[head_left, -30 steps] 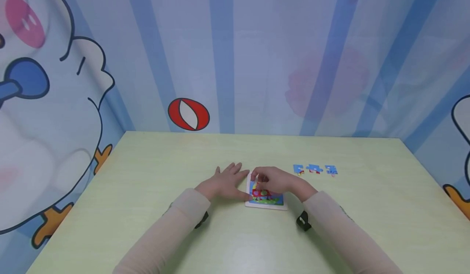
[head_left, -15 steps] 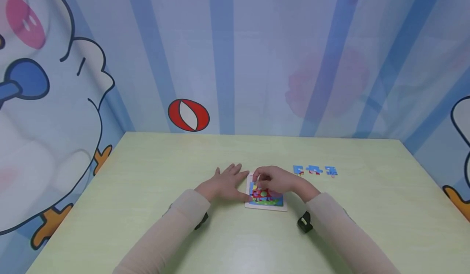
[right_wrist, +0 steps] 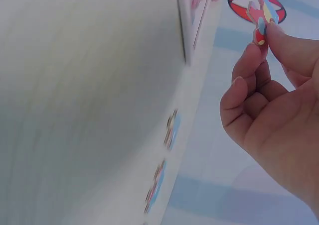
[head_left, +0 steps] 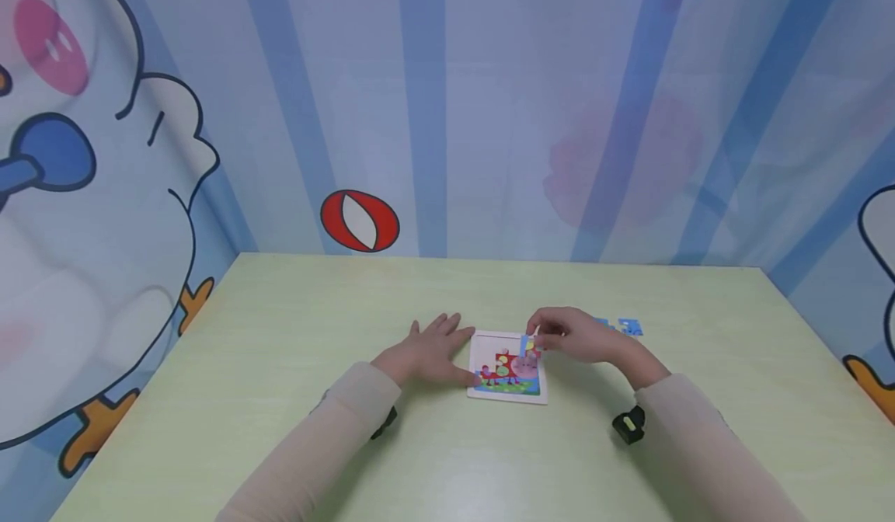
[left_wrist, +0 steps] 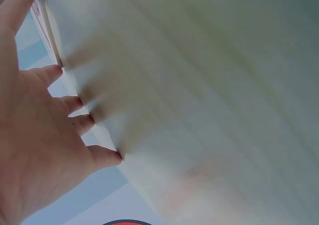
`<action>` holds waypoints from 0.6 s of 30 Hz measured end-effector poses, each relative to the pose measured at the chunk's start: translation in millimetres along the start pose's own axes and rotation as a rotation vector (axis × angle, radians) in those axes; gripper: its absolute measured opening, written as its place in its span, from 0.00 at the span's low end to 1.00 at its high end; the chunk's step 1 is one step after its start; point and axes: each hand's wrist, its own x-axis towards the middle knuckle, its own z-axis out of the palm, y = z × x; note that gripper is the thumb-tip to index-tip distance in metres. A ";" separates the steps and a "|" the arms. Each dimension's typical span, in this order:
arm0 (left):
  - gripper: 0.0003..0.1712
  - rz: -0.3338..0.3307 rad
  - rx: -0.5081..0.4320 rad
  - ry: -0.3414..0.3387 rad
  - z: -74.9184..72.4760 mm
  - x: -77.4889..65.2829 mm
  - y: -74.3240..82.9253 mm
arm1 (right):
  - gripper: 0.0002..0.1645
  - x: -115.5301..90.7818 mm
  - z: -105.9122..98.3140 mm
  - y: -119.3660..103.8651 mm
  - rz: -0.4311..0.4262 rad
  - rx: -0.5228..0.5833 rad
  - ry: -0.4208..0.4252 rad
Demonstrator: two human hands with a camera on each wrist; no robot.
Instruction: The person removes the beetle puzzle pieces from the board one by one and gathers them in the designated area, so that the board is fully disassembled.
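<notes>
My right hand (head_left: 579, 337) pinches a jigsaw piece (head_left: 526, 346) between thumb and index finger at the upper right corner of a white-framed puzzle board (head_left: 485, 341). In the right wrist view the piece (right_wrist: 262, 17) is blue, red and yellow and stands off the board. A green, blue and red picture fills the board's lower part, with a pink pig's face at right; bare white shows at upper left. My left hand (head_left: 426, 353) lies spread on the table, its thumb and index finger touching the board's left side.
Loose blue jigsaw pieces (head_left: 631, 327) lie on the table (head_left: 336, 304) right of the board, partly hidden behind my right hand. The right wrist view shows two of them, one piece (right_wrist: 172, 130) nearer the board. A patterned curtain (head_left: 489, 118) rises behind the table.
My right hand has moved from the board's upper left to its upper right corner, still pinching a piece. More of the board's bare white now shows. The left hand has stayed put.
</notes>
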 end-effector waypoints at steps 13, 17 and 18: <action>0.52 -0.009 -0.013 0.000 2.0 1.3 -1.1 | 0.05 -32.2 -15.9 28.8 0.026 -0.003 0.034; 0.51 -0.005 -0.005 0.001 1.4 1.1 -0.6 | 0.05 -35.4 -17.1 31.2 0.045 0.004 0.036; 0.51 -0.005 -0.003 0.002 1.1 1.0 -0.5 | 0.05 -35.8 -17.3 31.7 0.050 0.006 0.038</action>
